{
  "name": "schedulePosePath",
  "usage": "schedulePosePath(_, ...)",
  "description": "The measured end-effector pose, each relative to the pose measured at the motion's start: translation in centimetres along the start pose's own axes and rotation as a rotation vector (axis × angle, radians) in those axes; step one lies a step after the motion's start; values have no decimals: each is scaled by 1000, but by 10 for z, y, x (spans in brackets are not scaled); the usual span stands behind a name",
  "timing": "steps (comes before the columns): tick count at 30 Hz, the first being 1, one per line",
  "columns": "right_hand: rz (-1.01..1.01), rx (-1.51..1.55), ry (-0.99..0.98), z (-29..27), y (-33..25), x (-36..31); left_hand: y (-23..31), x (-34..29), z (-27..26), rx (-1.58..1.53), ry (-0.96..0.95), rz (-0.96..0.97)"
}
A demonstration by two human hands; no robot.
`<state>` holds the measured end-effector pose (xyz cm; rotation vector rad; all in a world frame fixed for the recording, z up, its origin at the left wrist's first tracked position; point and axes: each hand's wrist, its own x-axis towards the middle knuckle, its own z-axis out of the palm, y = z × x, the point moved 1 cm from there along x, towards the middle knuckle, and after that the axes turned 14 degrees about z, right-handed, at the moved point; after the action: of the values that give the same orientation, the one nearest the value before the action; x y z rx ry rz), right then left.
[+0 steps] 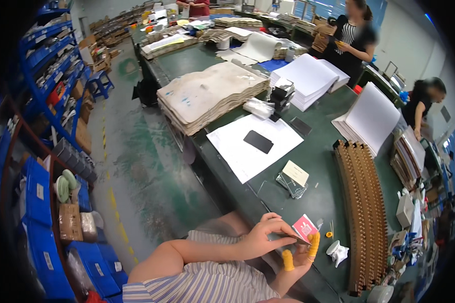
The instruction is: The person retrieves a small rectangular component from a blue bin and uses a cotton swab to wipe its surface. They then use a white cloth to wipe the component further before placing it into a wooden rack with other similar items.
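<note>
Both my hands meet at the near edge of the green table (318,166). My left hand (265,232) pinches a small pink and white card (304,227) from its left side. Under and behind the card is my right hand (301,257), with yellow rubber finger cots on two fingertips, supporting it. Just right of the card lie a small orange ring (329,234) and a white crumpled object (337,251). Farther up the table a small stack of clear plastic pieces with a cream card on top (293,179) rests.
A long row of brown upright folded pieces (364,202) runs along the right. A white sheet with a black rectangle (255,144), stacks of white sheets (308,76) and beige sheets (207,96) lie farther away. Two people stand at the far right. Blue shelving and bins line the left aisle.
</note>
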<state>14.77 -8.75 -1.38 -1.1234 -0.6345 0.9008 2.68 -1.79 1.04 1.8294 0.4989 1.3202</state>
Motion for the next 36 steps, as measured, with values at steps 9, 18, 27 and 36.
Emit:
schedulePosePath(9, 79, 115, -182, -7, 2, 2, 25, -5, 14, 89, 135, 5)
schedulePosePath(18, 309, 170, -494, 5, 24, -8, 44, -42, 11, 283, 391, 43)
schedulePosePath(27, 418, 124, -854, 42, 21, -32, 93, -80, 4, 410, 765, 84)
schedulePosePath(36, 434, 34, -1061, 94, -6, -78, 116, -127, -66, 144, 951, 142)
